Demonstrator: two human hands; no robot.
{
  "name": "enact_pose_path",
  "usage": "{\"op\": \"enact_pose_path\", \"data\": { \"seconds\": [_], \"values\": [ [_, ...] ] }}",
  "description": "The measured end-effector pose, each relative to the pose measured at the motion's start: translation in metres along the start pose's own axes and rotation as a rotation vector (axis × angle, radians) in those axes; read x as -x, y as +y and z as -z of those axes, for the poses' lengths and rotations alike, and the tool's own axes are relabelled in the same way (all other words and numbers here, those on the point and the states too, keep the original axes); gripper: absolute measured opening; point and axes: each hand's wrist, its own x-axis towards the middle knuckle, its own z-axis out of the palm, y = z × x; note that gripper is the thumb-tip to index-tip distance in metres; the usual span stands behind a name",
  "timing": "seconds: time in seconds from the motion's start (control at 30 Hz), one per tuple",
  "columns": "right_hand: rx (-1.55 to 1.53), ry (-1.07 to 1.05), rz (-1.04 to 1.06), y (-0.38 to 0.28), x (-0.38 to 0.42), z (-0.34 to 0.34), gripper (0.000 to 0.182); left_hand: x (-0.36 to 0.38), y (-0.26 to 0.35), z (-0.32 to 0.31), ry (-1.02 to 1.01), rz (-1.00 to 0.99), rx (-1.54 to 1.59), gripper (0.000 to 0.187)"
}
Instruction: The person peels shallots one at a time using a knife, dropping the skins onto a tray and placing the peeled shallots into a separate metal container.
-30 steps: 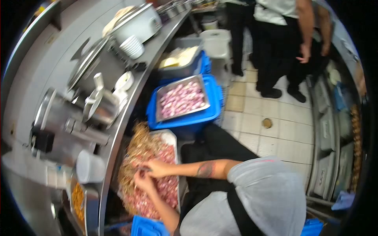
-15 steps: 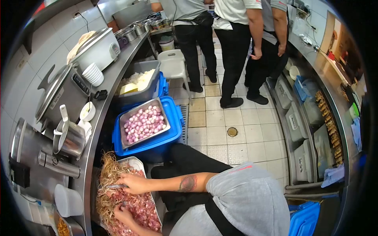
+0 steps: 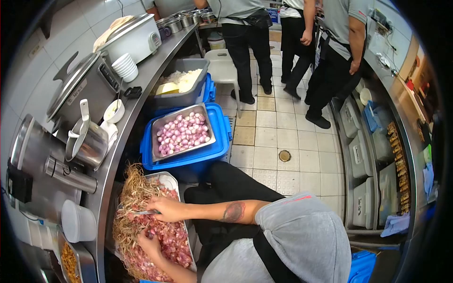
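Note:
My right hand (image 3: 168,209) is closed around a small knife (image 3: 146,212), its blade pointing left over dry shallot stalks and roots (image 3: 132,191). Just below it, my left hand (image 3: 150,244) pinches what looks like a small dark-pink shallot (image 3: 150,233); the fingers partly cover it. Both hands are over a wide tray (image 3: 176,183) heaped with reddish unpeeled shallots (image 3: 175,241), the stalks massed along its left side. Beyond the tray, a metal pan (image 3: 211,140) of peeled shallots (image 3: 181,134) rests on a blue lid (image 3: 221,141).
A steel counter (image 3: 106,181) on the left carries a pot (image 3: 89,146), cookers and stacked white cups (image 3: 125,67). Behind the pan stand a grey tub (image 3: 202,70) and a plastic chair (image 3: 224,68). Several co-workers stand on the tiled floor (image 3: 264,137). Drawers (image 3: 362,203) line the right.
The view has shifted slightly. My right hand keeps the knife, and the shallot in my left fingers shows more clearly. The white-shirted co-worker has stepped farther away; another at right has stepped nearer.

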Motion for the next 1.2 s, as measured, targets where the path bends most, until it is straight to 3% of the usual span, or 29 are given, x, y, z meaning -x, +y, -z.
{"op": "enact_pose_path", "data": {
  "seconds": [0.07, 0.2, 0.3, 0.37, 0.4, 0.47, 0.5, 0.6, 0.67, 0.7, 0.87, 0.93, 1.2],
  "values": [
    [0.036, -0.036, -0.017, -0.003, 0.001, 0.000, 0.024, -0.001, -0.010, -0.010, 0.035, -0.063, 0.042, 0.023],
    [0.012, -0.051, -0.017, -0.006, 0.002, -0.005, 0.023, -0.002, -0.003, 0.000, -0.044, 0.103, 0.172, 0.016],
    [-0.034, -0.088, 0.013, -0.012, 0.003, -0.003, 0.025, -0.005, 0.008, 0.018, 0.184, 0.137, 0.408, 0.019],
    [-0.051, -0.037, 0.053, -0.008, 0.004, -0.009, 0.027, -0.007, 0.011, 0.026, 0.200, 0.138, 0.907, 0.024],
    [-0.134, -0.088, 0.003, -0.019, 0.002, -0.001, 0.027, -0.005, 0.015, 0.031, 0.089, 0.203, 1.176, 0.031],
    [-0.232, -0.077, 0.042, -0.018, -0.004, -0.006, 0.024, -0.005, 0.015, 0.026, -0.004, 0.153, 1.464, 0.034],
    [-0.247, -0.066, 0.079, -0.018, -0.005, -0.009, 0.025, 0.000, 0.030, 0.033, -0.043, 0.231, 1.544, 0.035],
    [-0.390, -0.092, -0.065, -0.026, 0.001, -0.012, 0.025, 0.002, 0.026, 0.019, -0.159, 0.048, 1.774, 0.036],
    [-0.380, -0.104, -0.108, -0.034, 0.002, -0.010, 0.027, 0.001, 0.027, 0.014, -0.116, 0.068, 1.819, 0.035],
    [-0.442, -0.153, -0.312, -0.040, 0.004, -0.007, 0.028, 0.001, 0.028, 0.010, -0.076, 0.099, 1.803, 0.035],
    [-0.410, -0.196, -0.359, -0.042, 0.005, -0.011, 0.032, 0.001, 0.030, 0.011, -0.023, 0.099, 1.784, 0.033],
    [-0.412, -0.152, -0.269, -0.041, 0.004, -0.014, 0.032, 0.001, 0.039, 0.018, -0.046, 0.112, 1.766, 0.034],
    [-0.451, -0.080, -0.190, -0.040, 0.004, -0.019, 0.033, 0.004, 0.047, 0.007, 0.180, 0.081, 1.620, 0.033]
  ]
}}
